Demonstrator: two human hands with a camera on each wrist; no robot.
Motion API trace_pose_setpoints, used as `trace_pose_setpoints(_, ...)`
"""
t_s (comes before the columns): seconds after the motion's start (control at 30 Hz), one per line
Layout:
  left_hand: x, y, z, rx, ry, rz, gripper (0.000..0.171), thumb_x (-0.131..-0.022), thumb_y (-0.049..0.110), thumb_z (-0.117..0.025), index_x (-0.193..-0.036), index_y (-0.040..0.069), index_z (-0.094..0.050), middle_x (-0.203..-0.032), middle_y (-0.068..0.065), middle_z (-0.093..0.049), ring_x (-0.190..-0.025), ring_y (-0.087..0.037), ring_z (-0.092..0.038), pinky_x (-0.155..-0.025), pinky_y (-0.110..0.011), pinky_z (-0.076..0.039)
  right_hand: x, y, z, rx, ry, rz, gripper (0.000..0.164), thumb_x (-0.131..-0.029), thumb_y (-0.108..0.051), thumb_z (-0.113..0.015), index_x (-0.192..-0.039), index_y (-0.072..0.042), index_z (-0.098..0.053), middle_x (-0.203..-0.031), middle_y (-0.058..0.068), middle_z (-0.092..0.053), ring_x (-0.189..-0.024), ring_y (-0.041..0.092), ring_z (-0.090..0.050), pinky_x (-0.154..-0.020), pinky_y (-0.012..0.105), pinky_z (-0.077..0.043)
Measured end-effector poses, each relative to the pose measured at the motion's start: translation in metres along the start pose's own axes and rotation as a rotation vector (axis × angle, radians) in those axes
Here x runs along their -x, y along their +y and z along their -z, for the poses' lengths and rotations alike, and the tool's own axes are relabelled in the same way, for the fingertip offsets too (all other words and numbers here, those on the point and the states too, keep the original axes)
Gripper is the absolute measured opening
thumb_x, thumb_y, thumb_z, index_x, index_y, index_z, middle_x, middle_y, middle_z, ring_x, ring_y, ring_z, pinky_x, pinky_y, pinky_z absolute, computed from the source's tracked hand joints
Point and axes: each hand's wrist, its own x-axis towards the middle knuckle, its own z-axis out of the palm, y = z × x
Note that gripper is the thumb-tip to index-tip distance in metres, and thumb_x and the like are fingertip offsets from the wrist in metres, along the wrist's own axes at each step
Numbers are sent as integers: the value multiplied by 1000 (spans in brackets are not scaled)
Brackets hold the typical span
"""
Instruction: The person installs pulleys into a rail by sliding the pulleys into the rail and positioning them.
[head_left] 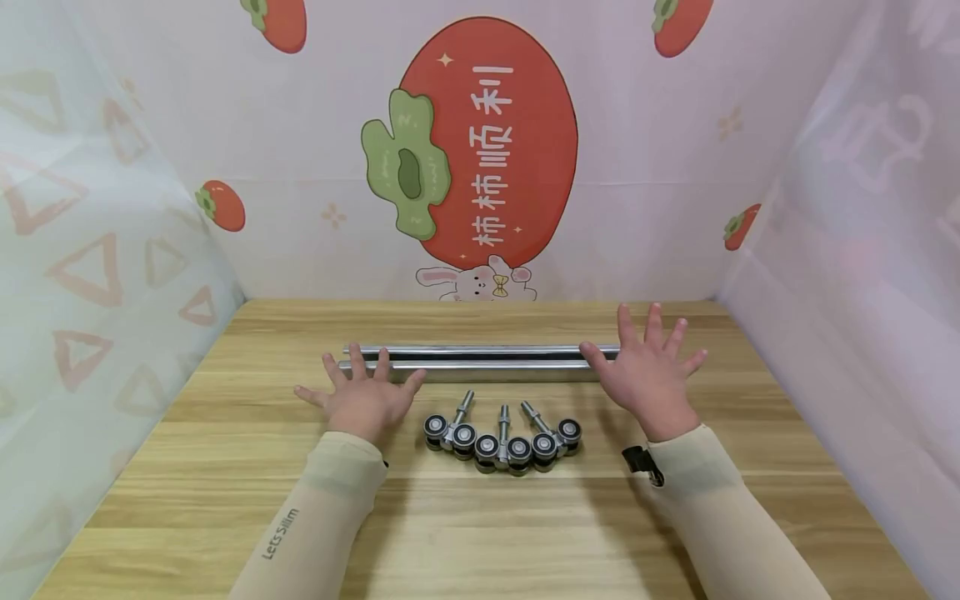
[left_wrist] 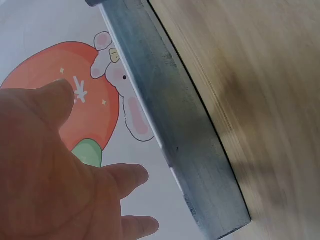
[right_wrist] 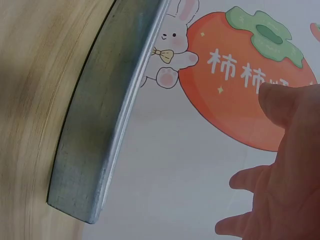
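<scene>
Across the middle of the wooden worktop point(head_left: 480, 533) lies a long silver metal rail point(head_left: 483, 376), set sideways, with a dark groove running along its length. Just in front of it, nearer the person, three small roller sets sit close together in a shallow curve: a left roller set point(head_left: 464, 437), a middle roller set point(head_left: 518, 451) and a right roller set point(head_left: 544, 447). Each has dark-edged wheels and a threaded bolt pointing toward the rail, the outer two bolts angled inward. The left hand point(head_left: 363, 402) is by the rail's left end and the right hand point(head_left: 651, 379) by its right end, both with fingers spread wide; each wrist view shows a gap between hand and rail. Pale sleeves point(head_left: 735, 525) cover the arms, the left one printed with dark lettering. Behind stands a white cloth point(head_left: 300, 125) bearing a big red persimmon point(head_left: 536, 150) with white characters and a rabbit point(head_left: 467, 285) below it.
</scene>
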Motion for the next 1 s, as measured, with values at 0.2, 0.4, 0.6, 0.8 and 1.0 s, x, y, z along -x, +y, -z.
trace_pose_setpoints(0.2,-6,-5,-2,9,-5,-13,99,-88,84,-17,-161,17,-16,-161,-29,6,-137,-59,19,-84,-85,18,-1,-3,-1,-3,-13,2,103,-87,-85,-24,-162,-17,-5,-160,28,15,-135,57,26,-90,82,18)
trace_pose_setpoints(0.4,-14,-12,1,46,-24,-16,103,-86,86,-16,-161,16,-14,-160,-29,9,-136,-60,21,-83,-85,19,-3,-5,-2,4,-8,8,103,-87,-85,-25,-161,-16,-7,-160,29,14,-135,59,24,-90,83,17)
trace_pose_setpoints(0.6,-22,-21,5,84,-45,-36,107,-83,89,-16,-161,16,-11,-160,-28,13,-134,-60,24,-81,-86,18,-6,-6,-2,6,2,15,105,-86,-86,-24,-162,-16,-8,-160,30,12,-135,61,22,-90,83,15)
trace_pose_setpoints(0.8,-37,-32,18,135,-131,-58,107,-87,83,-36,-161,12,-4,-158,-31,17,-135,-62,18,-87,-88,3,-7,-7,1,-65,-36,56,101,-89,-81,-30,-161,-13,-9,-161,29,9,-137,62,10,-96,84,2)
trace_pose_setpoints(1.0,-55,-51,35,179,-149,-147,99,-94,57,-56,-158,-1,-7,-153,-43,4,-133,-67,-12,-103,-74,-22,-9,-9,9,-227,-44,147,94,-95,-68,-46,-159,-6,-16,-160,29,-7,-140,55,-17,-108,69,-21)
